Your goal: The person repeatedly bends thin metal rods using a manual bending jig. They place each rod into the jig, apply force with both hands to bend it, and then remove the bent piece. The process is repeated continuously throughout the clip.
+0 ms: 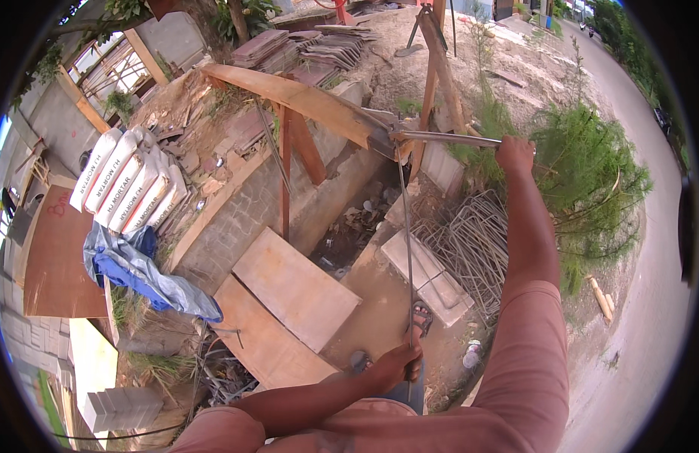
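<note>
1. Steel rod (408,249), thin and long: extends straight ahead from the left hand (404,364) to the near end of a wooden beam (312,103).
2. Left hand: fingers closed around the rod, low in front of the person's body.
3. Right hand (515,155): well ahead and to the right of the left hand, arm extended, clamped on the outer part of a metal bar (455,138).
4. Metal bar: lies leftward from the right hand to the beam's end, where the rod's far portion also arrives. From where I stand, the exact contact there is too small to tell.
5. Green bush (591,181): just right of the right hand.
6. Bent metal rods (470,249): heaped on the body side of the right hand.
7. Pale slab (427,279): beside that heap, ahead of the left hand.
8. Sandalled foot (420,320): just beyond the left hand.
9. Flat board (297,287): left of and ahead of the left hand.
10. White sacks (127,181): stacked farther left, above a blue-grey tarp (149,279).
</note>
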The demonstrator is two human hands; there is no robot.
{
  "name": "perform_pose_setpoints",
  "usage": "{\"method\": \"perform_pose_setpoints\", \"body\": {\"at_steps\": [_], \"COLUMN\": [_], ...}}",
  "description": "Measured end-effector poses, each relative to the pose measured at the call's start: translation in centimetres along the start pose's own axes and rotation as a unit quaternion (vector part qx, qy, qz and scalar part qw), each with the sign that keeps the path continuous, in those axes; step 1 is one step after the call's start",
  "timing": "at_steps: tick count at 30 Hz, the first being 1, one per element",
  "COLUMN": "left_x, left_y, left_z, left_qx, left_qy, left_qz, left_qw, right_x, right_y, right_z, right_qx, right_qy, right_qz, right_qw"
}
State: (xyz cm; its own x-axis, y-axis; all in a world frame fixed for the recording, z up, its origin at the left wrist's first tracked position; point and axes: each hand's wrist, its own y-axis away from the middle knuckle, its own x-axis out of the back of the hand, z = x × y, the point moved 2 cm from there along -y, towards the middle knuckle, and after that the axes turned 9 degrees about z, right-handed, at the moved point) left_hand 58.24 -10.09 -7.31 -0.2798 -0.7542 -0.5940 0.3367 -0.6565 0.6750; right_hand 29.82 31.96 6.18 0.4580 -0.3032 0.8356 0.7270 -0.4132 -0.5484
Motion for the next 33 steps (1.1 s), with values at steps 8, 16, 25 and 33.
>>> {"method": "perform_pose_setpoints", "body": {"at_steps": [8, 16, 25, 33], "left_x": [16.6, 13.0, 13.7, 13.8], "left_y": [13.4, 15.7, 16.1, 16.4], "left_z": [13.7, 14.8, 13.5, 16.0], "left_qx": [-0.285, -0.259, -0.308, -0.195], "left_qy": [-0.475, -0.542, -0.574, -0.519], "left_qz": [0.407, 0.413, 0.428, 0.422], "left_qw": [0.726, 0.684, 0.626, 0.718], "right_x": [6.2, 4.4, 6.0, 5.9], "right_y": [11.8, 8.0, 10.7, 11.7], "right_z": [-3.8, -0.1, -1.4, -2.2], "right_qx": [-0.046, 0.055, 0.007, -0.118], "right_qy": [-0.095, -0.114, -0.155, -0.135], "right_qz": [-0.111, -0.164, -0.211, -0.179], "right_qw": [0.988, 0.978, 0.965, 0.967]}}
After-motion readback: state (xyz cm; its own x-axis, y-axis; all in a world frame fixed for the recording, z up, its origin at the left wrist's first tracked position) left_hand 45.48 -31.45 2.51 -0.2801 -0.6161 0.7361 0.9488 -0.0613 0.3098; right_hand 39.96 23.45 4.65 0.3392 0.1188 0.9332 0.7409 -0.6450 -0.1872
